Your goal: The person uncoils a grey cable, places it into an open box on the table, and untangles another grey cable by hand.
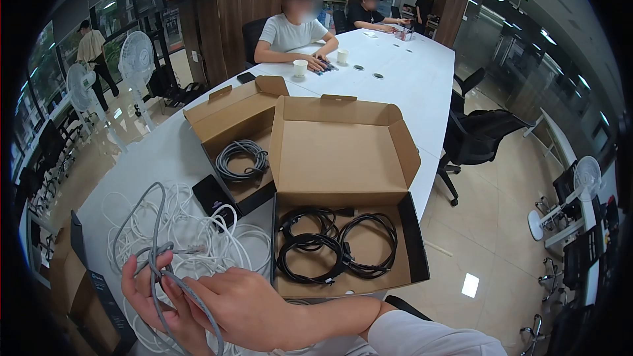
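Note:
At the lower left, a grey network cable (pixel 160 217) runs in loops through both of my hands. My left hand (pixel 142 290) has its fingers curled round the cable. Close beside it, my right hand (pixel 241 310) is closed on the same cable, its fingertips partly hidden behind its knuckles. What looks like a clear plug lies at one end, above my hands. Beneath and behind them spreads a tangle of white cables (pixel 184 214) on the white table. Several coiled black cables (pixel 313 250) lie in the open cardboard box (pixel 339 148) to the right.
Another open box (pixel 231 115) holds a coiled grey cable (pixel 241 161). A small black box (pixel 214 199) stands by the white cables, and a further box (pixel 99 296) sits at the left edge. Across the table (pixel 409 82), a seated person handles small items near paper cups (pixel 300 68).

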Demonstrator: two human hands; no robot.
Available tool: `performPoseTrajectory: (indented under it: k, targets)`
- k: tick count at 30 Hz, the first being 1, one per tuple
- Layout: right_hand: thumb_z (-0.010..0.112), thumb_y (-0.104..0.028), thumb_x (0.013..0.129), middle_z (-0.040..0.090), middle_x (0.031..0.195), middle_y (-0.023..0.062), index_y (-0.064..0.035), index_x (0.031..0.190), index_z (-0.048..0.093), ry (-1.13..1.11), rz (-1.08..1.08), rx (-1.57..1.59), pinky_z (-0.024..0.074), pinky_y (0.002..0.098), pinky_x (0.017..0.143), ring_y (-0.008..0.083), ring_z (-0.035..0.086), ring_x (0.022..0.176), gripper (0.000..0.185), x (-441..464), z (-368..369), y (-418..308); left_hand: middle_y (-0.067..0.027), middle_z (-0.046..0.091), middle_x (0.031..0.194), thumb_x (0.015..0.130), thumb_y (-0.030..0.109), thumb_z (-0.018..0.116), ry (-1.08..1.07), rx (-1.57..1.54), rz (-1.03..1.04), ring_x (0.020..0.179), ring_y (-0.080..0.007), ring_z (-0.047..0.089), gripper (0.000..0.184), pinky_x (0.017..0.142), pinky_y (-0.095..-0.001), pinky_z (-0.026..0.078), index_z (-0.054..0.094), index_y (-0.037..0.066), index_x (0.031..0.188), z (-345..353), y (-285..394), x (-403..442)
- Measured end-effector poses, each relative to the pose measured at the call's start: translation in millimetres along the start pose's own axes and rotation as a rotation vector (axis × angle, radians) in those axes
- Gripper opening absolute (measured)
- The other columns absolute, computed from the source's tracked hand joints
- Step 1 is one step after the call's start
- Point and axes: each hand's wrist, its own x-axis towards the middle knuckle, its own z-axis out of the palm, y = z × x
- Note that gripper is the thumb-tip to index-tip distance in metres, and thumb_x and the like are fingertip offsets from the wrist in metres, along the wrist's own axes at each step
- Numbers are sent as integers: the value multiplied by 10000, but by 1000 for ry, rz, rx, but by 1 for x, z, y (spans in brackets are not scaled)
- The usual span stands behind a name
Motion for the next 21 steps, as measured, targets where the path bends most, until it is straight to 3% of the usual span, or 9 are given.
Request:
performPoseTrajectory:
  k: [8,11,14,18,21]
  targets:
    - [624,-170,808,579,698,113,4,912,527,-20,4,32,488,394,591,318,605,619,224,1,-5,-3,-149,645,936,962,294,516,69,-54,-11,892,-198,614,730,864,-336,453,117,-19,1487,9,11,4]
    - [660,-108,790,622,748,108,17,1075,587,-116,27,15,482,390,580,285,629,648,320,4,-13,-1,-155,645,910,944,308,543,72,-131,30,877,-206,624,771,868,-334,470,109,-14,1493,9,14,7]
    - [662,-107,800,650,796,123,-21,1116,592,-172,44,104,509,399,610,292,653,687,334,11,-25,4,-147,660,921,873,198,622,100,-26,35,873,-198,631,839,898,-323,459,104,-16,1497,9,12,9]
    - [710,-108,796,678,845,130,-63,1168,599,-158,157,-22,536,358,622,261,679,706,390,21,-42,7,-116,685,946,772,18,633,-49,342,233,865,-170,627,864,916,-295,436,145,-56,1482,-5,-14,15]
    - [774,-108,753,683,825,109,-86,1150,629,-82,146,-85,535,319,609,224,679,677,423,25,-43,13,-106,696,961,747,-29,631,-28,173,173,857,-149,620,862,909,-289,435,174,-69,1476,5,-16,16]
